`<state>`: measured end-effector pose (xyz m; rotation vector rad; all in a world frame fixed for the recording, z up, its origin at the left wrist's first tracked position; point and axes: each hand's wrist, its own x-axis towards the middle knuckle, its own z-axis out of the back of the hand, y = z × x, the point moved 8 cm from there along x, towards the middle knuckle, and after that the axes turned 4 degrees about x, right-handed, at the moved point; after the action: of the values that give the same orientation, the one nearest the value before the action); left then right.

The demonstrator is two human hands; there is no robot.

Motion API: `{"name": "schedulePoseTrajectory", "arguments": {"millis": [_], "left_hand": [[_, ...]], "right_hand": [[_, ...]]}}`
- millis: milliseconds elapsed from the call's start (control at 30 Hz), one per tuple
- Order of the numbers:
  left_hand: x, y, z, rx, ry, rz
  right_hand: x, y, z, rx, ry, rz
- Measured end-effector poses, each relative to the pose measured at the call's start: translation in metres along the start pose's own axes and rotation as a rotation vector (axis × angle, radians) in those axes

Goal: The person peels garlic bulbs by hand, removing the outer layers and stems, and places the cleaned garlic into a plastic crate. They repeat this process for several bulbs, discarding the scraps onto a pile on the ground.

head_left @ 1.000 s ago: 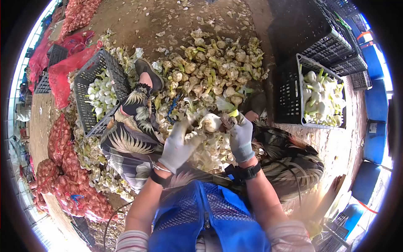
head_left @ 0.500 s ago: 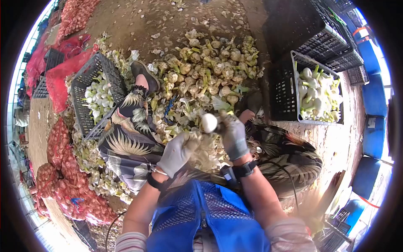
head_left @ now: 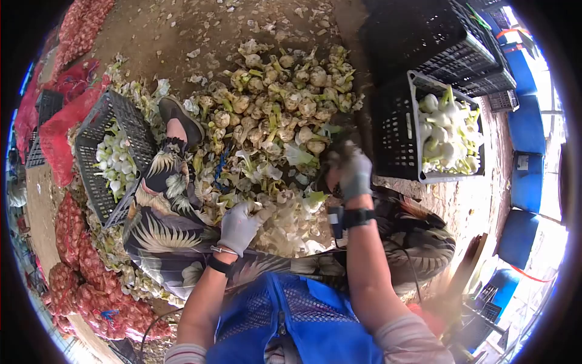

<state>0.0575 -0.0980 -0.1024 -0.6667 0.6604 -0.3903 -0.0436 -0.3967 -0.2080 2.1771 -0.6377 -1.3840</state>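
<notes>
My left hand [head_left: 239, 227], in a pale glove, hovers over the loose husks [head_left: 291, 221] between my legs. Its fingers are curled together, and whatever they may hold is hidden. My right hand [head_left: 354, 174], also gloved, is reaching forward near the right edge of the garlic pile, close to my right shoe. Motion smears its fingers, so I cannot make out their grip. Ahead lies a heap of untrimmed garlic bulbs [head_left: 279, 100] with leafy stems and dirty outer skins.
A black crate [head_left: 397, 130] of cleaned white garlic [head_left: 448, 133] stands at right, with stacked dark crates [head_left: 436, 42] behind. Another crate [head_left: 91, 142] with white bulbs leans at left. Red mesh sacks [head_left: 103, 291] line the left side. Blue barrels [head_left: 524, 130] stand far right.
The clean white garlic bulb that was between my hands is out of sight. My right hand has moved forward and right; my left hand has drawn slightly left. The view has shifted.
</notes>
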Motion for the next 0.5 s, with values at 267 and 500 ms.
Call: {"name": "schedulePoseTrajectory", "arguments": {"millis": [267, 500], "left_hand": [[0.026, 0.067, -0.016, -0.310, -0.022, 0.104], [0.041, 0.032, 0.010, 0.004, -0.292, -0.135]], "right_hand": [[0.077, -0.136, 0.027, -0.295, -0.233, -0.082], [-0.044, -0.117, -0.070, -1.093, 0.368, 0.389]]}}
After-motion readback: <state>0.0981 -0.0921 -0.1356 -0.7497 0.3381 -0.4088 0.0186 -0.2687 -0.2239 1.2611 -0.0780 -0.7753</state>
